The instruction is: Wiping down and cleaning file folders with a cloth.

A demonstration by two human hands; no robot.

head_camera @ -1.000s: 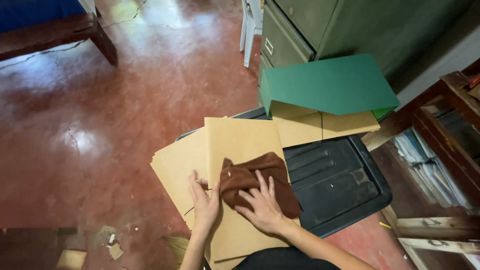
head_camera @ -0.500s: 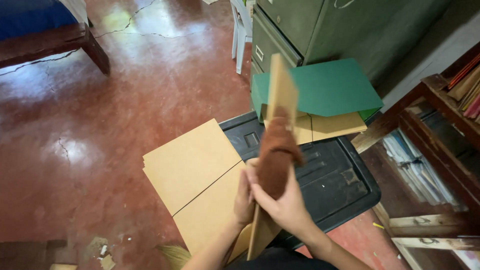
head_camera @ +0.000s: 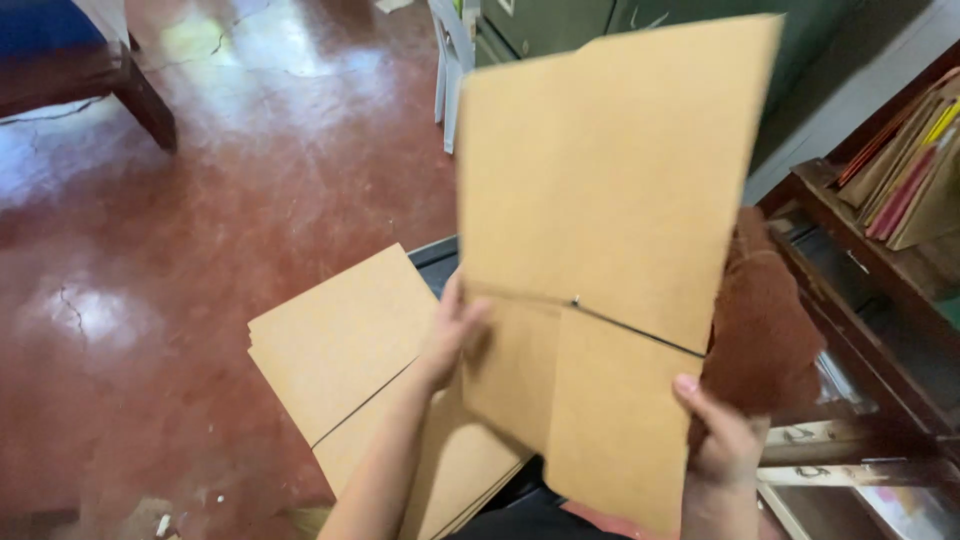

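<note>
I hold a tan folder [head_camera: 610,200] upright in front of me, well above the stack of folders [head_camera: 345,340] that lies below on a dark bin lid [head_camera: 432,256]; my left hand [head_camera: 450,335] pinches its left edge, thumb in front and the other fingers hidden behind the card; my right hand [head_camera: 722,440] clamps the lower right corner, thumb on the face, with a brown cloth [head_camera: 762,320] bunched against the back; I judge the folder light and thin, stiff enough to stand but ready to bow or crease at its fold, and smooth enough to slip; its edges near the fold seem the safest hold; a wooden shelf [head_camera: 860,260] stands right, red floor [head_camera: 200,250] left.
</note>
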